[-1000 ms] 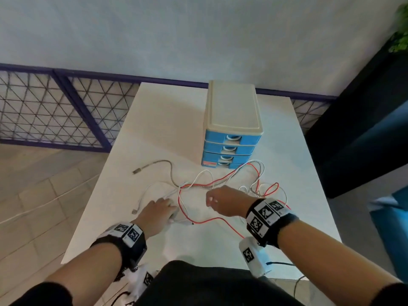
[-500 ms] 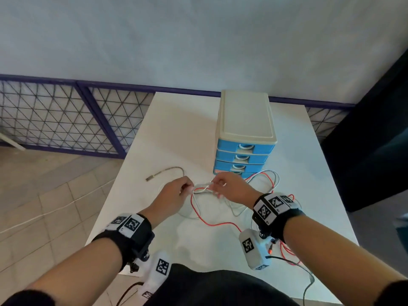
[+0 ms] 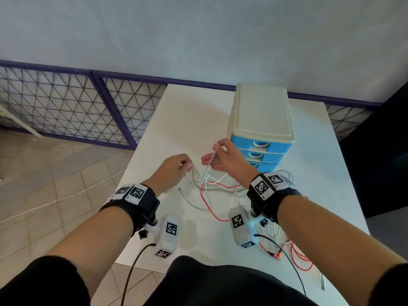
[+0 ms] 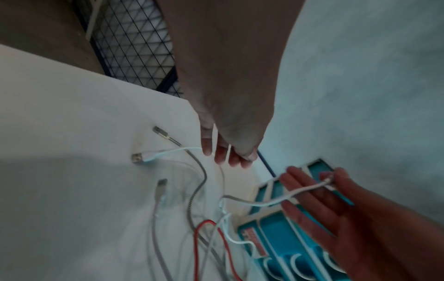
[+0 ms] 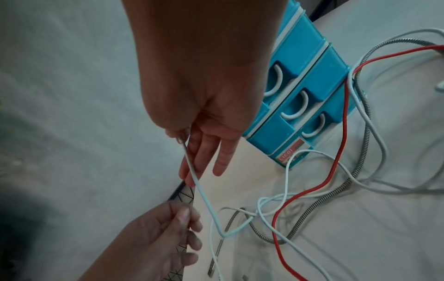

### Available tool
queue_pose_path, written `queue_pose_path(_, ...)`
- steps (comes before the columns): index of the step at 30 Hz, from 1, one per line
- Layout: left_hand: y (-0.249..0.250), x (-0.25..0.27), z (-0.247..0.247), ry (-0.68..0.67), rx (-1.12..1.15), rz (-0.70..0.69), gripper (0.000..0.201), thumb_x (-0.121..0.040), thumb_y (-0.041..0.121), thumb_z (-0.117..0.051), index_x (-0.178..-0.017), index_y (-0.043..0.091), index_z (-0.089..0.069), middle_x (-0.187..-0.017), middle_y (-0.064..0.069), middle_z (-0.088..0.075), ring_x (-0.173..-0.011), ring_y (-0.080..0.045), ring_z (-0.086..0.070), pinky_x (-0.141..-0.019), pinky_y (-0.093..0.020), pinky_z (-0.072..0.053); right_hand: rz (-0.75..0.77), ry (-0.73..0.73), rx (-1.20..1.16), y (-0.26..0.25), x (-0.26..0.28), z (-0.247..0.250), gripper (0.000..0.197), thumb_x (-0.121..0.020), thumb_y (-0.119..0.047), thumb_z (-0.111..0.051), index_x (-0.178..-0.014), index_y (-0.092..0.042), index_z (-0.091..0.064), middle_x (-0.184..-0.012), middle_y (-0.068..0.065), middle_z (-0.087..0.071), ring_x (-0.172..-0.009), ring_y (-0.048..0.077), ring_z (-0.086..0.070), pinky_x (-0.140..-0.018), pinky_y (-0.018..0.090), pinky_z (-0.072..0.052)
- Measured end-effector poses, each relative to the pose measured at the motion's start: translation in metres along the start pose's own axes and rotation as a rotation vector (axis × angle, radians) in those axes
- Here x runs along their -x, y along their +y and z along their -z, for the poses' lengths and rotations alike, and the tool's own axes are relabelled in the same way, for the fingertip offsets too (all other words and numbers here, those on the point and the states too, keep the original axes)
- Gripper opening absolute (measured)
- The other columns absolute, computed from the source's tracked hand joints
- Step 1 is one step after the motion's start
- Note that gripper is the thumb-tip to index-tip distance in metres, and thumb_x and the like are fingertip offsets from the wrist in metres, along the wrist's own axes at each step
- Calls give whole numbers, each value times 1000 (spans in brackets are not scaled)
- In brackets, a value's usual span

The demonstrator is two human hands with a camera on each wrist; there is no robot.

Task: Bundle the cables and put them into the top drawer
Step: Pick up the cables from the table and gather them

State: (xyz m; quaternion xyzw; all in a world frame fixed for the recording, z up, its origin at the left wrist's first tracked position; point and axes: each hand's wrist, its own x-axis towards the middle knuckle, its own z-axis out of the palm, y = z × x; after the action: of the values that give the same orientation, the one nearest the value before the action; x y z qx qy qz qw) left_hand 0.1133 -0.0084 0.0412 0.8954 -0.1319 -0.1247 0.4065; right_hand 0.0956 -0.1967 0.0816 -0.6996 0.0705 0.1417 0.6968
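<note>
White cable (image 3: 208, 164) rises off the table (image 3: 187, 111) in the head view: my right hand (image 3: 228, 161) pinches its upper end between thumb and forefinger, other fingers spread, just in front of the closed top drawer (image 3: 257, 144). The strand slopes down and left toward my left hand (image 3: 173, 171), whose fingers curl over cable near its tip, though blur hides exactly what they grip. The rest of the tangle, red cable (image 3: 206, 195) and braided cable (image 3: 220, 189) included, lies between my wrists, nearer me than the drawer unit.

From the left wrist, my left fingertips (image 4: 222, 155) hang over the heap with a white strand running between them; loose plugs lie just to their left.

From the right wrist, the pinched cable (image 5: 197, 180) runs from my right fingertips (image 5: 190, 176) straight toward my left hand (image 5: 163, 233). I judge the gathering falls to the left, which is nearer the slack.
</note>
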Motion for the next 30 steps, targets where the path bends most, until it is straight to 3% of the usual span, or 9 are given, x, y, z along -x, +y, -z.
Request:
queue_pose_path(2, -19, 2, 0, -66, -175, 9, 8, -92, 14, -51, -91, 14, -60, -96, -3, -57, -85, -21, -55, -80, -30, -43, 1, 7, -5, 4, -4, -1, 13, -103, -21, -34, -91, -18, -37, -85, 13, -70, -77, 28, -69, -77, 34, -49)
queue_pose_path(5, -46, 10, -8, -293, -430, 0, 28, -87, 16, -59, -114, 23, -60, -110, -3, -46, -102, -19, -47, -95, -38, -41, 1, 10, -11, 6, -5, -4, 16, -103, -21, -34, -87, -21, -36, -80, 12, -69, -72, 27, -68, -70, 32, -51)
queue_pose_path(7, -57, 19, -18, -376, -508, -21, 36, -86, 17, -61, -120, 28, -60, -119, -3, -43, -109, -19, -43, -94, -41, -44, 11, 17, -8, 5, -5, -4, 16, -103, -20, -36, -87, -20, -37, -77, 12, -69, -68, 25, -68, -66, 30, -52)
queue_pose_path(11, -63, 30, -33, -377, -587, -45, 9, -86, 18, -60, -95, 19, -62, -118, 0, -45, -112, -20, -43, -85, -39, -48, 52, 18, 61, 4, -4, 0, 9, -102, -20, -42, -94, -15, -42, -68, 8, -62, -55, 17, -65, -61, 27, -53)
queue_pose_path(16, -29, 25, -19, -480, -306, -61, 6, -84, 20, -65, -86, 15, -65, -85, 8, -61, -80, -5, -53, -72, -24, -38, 79, -17, 263, 5, -5, 5, 19, -99, -18, -48, -92, -5, -61, -62, 3, -53, -43, 2, -53, -53, 16, -46)
queue_pose_path(19, 5, 19, -3, -387, -221, -150, 5, -79, 23, -70, -81, 19, -68, -74, 12, -59, -68, 0, -50, -69, -22, -39, 38, -85, 298, 7, -3, 3, 27, -102, -22, -41, -83, -9, -54, -65, 4, -58, -47, 1, -59, -55, 19, -47)
queue_pose_path(23, 35, 13, 10, -127, -2, -139, 16, -74, 23, -76, -85, 22, -64, -71, 7, -58, -66, -17, -56, -71, -33, -49, -51, -168, 180, 7, 7, -3, 27, -105, -24, -31, -81, -14, -40, -81, 13, -66, -67, 15, -67, -68, 30, -55)
queue_pose_path(26, 44, 10, 5, -45, 62, -134, 28, -75, 20, -76, -95, 20, -56, -72, 3, -61, -69, -21, -59, -74, -38, -50, -33, -226, 198, 6, 16, -5, 23, -105, -25, -30, -90, -12, -41, -77, 14, -67, -65, 17, -69, -60, 22, -54)
queue_pose_path(30, 49, 15, -7, 206, 24, -175, 35, -81, 30, -69, -97, 22, -38, -64, 8, -45, -55, -14, -44, -57, -33, -43, 3, -163, 253, 9, 13, -2, 19, -104, -16, -33, -92, -11, -48, -71, 5, -50, -57, 17, -54, -63, 29, -48)
